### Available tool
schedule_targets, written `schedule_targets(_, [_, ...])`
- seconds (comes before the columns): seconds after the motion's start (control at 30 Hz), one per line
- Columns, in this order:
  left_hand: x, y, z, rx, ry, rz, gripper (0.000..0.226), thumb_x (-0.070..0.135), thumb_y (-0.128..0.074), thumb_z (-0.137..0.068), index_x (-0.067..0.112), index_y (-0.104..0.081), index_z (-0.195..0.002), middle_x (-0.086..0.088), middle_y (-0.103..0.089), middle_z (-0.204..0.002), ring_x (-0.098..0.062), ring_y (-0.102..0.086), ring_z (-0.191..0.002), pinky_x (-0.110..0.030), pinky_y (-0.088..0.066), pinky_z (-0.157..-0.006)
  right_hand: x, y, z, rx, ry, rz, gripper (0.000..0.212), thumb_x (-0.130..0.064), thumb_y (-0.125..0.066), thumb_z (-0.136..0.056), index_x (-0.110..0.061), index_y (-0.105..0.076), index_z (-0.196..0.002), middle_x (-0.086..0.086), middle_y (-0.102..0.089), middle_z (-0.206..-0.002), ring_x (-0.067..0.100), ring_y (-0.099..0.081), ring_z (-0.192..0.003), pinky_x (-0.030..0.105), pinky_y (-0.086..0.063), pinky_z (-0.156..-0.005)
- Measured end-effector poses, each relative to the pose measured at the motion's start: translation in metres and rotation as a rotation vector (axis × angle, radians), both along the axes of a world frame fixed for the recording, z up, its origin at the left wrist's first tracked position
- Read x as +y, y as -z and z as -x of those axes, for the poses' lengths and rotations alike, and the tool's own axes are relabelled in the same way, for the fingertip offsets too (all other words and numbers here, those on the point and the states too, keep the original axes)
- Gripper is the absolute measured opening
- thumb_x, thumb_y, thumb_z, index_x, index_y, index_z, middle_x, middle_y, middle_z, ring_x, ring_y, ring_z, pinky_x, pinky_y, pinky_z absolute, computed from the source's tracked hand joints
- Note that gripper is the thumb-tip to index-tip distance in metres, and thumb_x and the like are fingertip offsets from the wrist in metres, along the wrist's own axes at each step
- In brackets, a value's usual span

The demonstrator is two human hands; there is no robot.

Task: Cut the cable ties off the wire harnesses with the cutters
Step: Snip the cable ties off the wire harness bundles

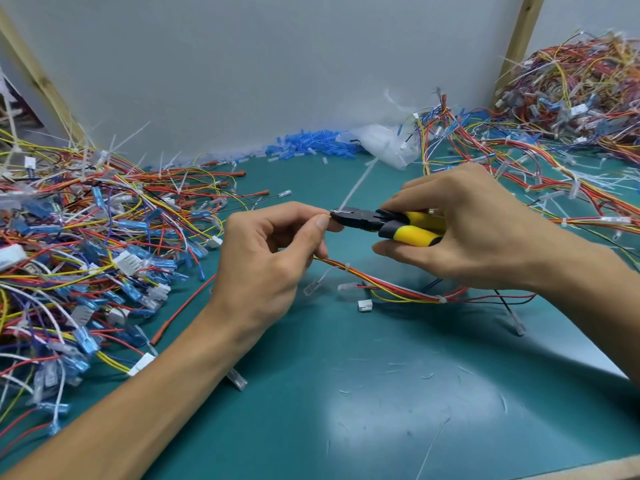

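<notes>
Cutters (R hand) at tie, L hand pinching harness mid-mat.

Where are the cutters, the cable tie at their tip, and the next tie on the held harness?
cutters [370, 220]: head view, black head.
cable tie at the tip [356, 187]: head view, middle of its white tail.
next cable tie [346, 267]: head view, its wrap round the wire harness [388, 285].

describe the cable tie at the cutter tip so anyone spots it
At the centre of the teal mat, the right hand holds black-nosed, yellow-handled cutters. At their tip is a translucent white plastic cable tie. Unlike ties nearby, its long straight tail points towards the back wall.
</notes>
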State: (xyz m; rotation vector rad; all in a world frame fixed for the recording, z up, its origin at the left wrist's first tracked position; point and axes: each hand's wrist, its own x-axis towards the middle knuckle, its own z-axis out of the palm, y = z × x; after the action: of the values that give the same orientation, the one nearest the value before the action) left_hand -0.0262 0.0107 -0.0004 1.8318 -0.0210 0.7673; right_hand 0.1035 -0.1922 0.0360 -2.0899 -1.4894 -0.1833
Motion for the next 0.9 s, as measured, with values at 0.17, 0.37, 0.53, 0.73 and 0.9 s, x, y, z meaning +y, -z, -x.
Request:
schedule_targets(0.17, [-0.0013,-0.0015,0.0023,0.006,0.042,0.014,0.019,0.017,-0.063,-0.097,0.01,-0.079,-0.09,0.002,-0.061,-0.061,-0.019,-0.04,-0.047,-0.019,-0.031,-0.046,-0.0018,0.0014,-0.002,0.043,-0.016,-0.019,0.018,-0.029,-0.067,-0.088,-0.015,-0.076,-0.083,0.019,-0.061,-0.071,0.037,-0.048,-0.068,0.046,-0.042,-0.055])
schedule_targets(0.37, [-0.0003,-0.0052,0.0033,0.055,0.137,0.129,0.019,0.017,-0.061,-0.096,0.009,-0.076,-0.089,-0.006,-0.061,-0.067,-0.02,-0.043,-0.048,-0.02,-0.031,-0.045,0.0004,0.0021,0.0028,0.026,0.016,-0.056,0.009,-0.016,-0.072,-0.088,-0.017,-0.076,-0.08,0.017,-0.053,-0.064,0.032,-0.038,-0.064,0.044,-0.036,-0.052])
schedule_targets(0.53, [-0.0025,-0.0047,0.0014,0.071,0.101,0.112,0.016,0.013,-0.068,-0.098,0.017,-0.076,-0.084,-0.004,-0.066,-0.065,-0.014,-0.042,-0.044,-0.015,-0.032,-0.043,0.0025,0.0036,0.0028,-0.018,0.005,-0.052,0.01,-0.022,-0.073,-0.089,-0.018,-0.078,-0.081,0.014,-0.052,-0.061,0.028,-0.038,-0.059,0.042,-0.034,-0.052])
schedule_targets(0.73, [-0.0009,-0.006,0.0033,0.07,0.128,0.061,0.007,0.021,-0.072,-0.092,0.015,-0.077,-0.092,-0.001,-0.068,-0.066,-0.012,-0.045,-0.045,-0.015,-0.038,-0.046,0.0008,0.0018,0.0014,-0.045,-0.048,-0.049,0.01,-0.026,-0.074,-0.09,-0.019,-0.08,-0.089,0.01,-0.061,-0.065,0.027,-0.045,-0.059,0.043,-0.039,-0.054])
schedule_targets(0.9, [-0.0051,-0.0062,0.0037,-0.003,0.021,-0.127,0.003,0.014,-0.075,-0.088,0.012,-0.078,-0.087,0.012,-0.065,-0.061,0.001,-0.054,-0.046,-0.007,-0.038,-0.053,0.005,0.0032,0.0061,-0.079,-0.082,-0.015,0.01,-0.027,-0.083,-0.089,-0.022,-0.081,-0.097,-0.003,-0.064,-0.072,0.016,-0.053,-0.063,0.035,-0.041,-0.057])
